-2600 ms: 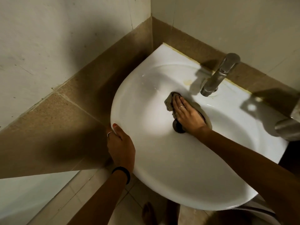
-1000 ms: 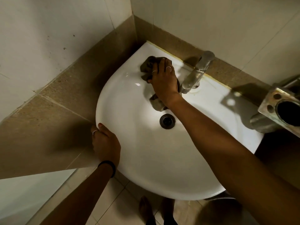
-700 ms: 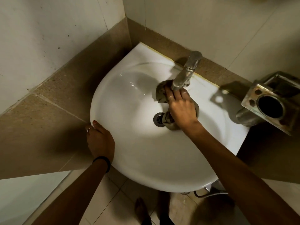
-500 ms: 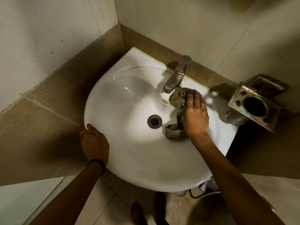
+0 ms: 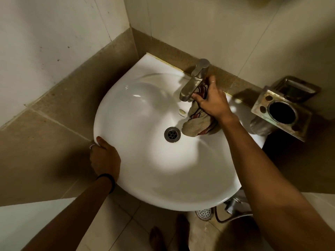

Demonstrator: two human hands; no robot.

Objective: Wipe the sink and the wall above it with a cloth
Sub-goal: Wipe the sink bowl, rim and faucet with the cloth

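The sink (image 5: pixel 145 169) was held at its left rim by the left hand (image 5: pixel 105 160), fingers curled over the edge. The right hand (image 5: pixel 212 102) gripped 1 cloth (image 5: pixel 195 124) against the tap (image 5: pixel 194 82); pressing there risked knocking the lever open, wetting wiped surfaces.

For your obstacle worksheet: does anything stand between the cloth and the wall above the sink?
Yes. The steel tap rises just left of the beige cloth in the right hand; the pale tiled wall directly behind looks otherwise unobstructed.
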